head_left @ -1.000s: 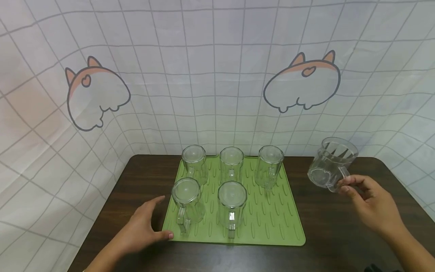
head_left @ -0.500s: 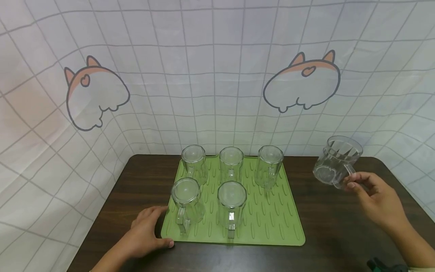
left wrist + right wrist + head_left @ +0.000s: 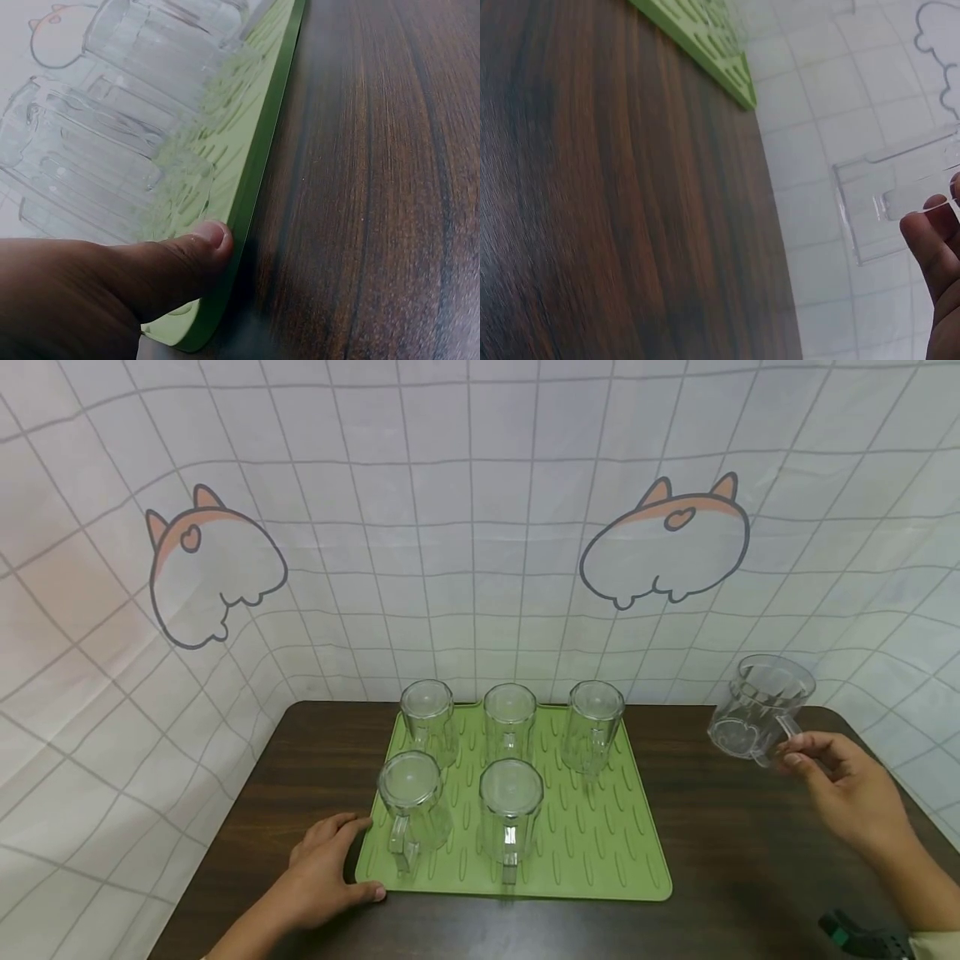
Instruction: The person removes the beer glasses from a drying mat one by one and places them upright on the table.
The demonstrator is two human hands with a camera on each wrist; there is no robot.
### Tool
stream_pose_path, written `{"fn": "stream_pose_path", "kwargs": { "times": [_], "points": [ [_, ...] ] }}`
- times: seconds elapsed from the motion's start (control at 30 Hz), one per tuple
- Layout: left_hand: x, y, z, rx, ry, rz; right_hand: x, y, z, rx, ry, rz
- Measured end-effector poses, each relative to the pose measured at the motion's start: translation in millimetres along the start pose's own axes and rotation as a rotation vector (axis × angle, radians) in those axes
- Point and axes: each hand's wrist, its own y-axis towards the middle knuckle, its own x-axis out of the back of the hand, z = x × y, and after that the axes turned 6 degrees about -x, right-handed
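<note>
My right hand (image 3: 858,789) pinches the handle of a clear mug (image 3: 759,710) between thumb and fingers, holding it in the air over the table's right side. The mug's mouth points up and it leans to the right. In the right wrist view the mug (image 3: 866,206) is only partly visible. My left hand (image 3: 318,868) is at the near left corner of a green ribbed mat (image 3: 592,852), fingers loosely bent and spread. In the left wrist view its thumb (image 3: 180,262) touches the mat's edge. Several clear mugs stand upside down on the mat, including a front left mug (image 3: 412,785) and a front middle mug (image 3: 512,793).
Three more upturned mugs line the mat's back, among them a back right mug (image 3: 596,718). The dark wooden table (image 3: 735,860) ends at a white gridded cloth (image 3: 465,568) behind. A black and green object (image 3: 862,935) lies by my right forearm.
My right hand has carried the clear mug to the right and slightly farther back. My left hand has shifted slightly down at the mat's corner, its fingers drawn in. The other mugs stay put.
</note>
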Motion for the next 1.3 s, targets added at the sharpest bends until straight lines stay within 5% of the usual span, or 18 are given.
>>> {"fn": "stream_pose_path", "kwargs": {
  "times": [0.33,1.3],
  "points": [
    [-2.5,0.5,0.2,0.002,0.013,-0.003,10.0,6.8,-23.3,-0.062,-0.025,0.046],
    [-4.0,0.2,1.4,0.007,0.015,-0.014,8.4,21.9,-70.9,-0.184,-0.106,0.000]
  ]
}}
